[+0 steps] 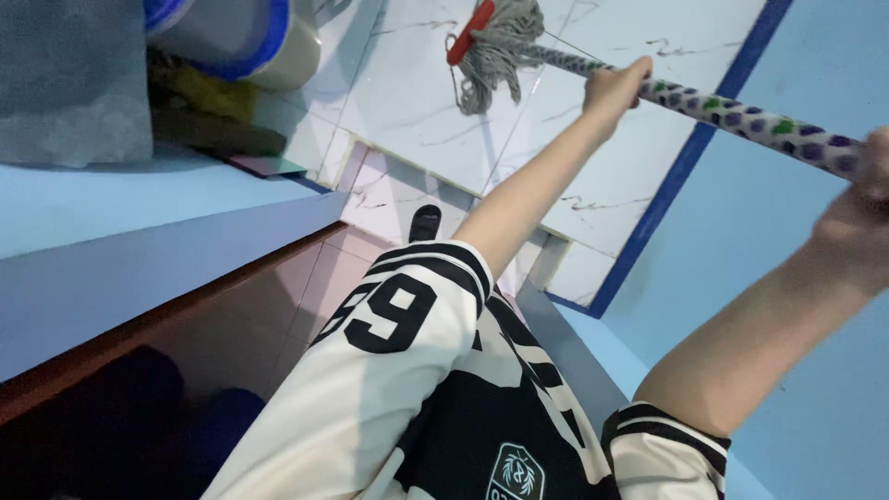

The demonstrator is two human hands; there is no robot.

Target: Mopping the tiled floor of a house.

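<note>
My left hand (616, 88) is closed around the mop handle (741, 116), a pale pole with purple and green spots, close to the mop head. My right hand (866, 194) grips the same handle farther up, at the right edge of the view. The grey string mop head (495, 46), with a red clamp (468, 32), rests on the white marbled floor tiles (417, 93) at the top. Both arms stretch out from my black-and-white striped jersey (435, 389).
A bucket with a blue rim (241, 37) and a grey bag (74, 83) stand at the top left. My black shoe (424, 222) is on a tiled step. Light blue walls (796, 306) with a dark blue skirting (685, 157) close in on both sides.
</note>
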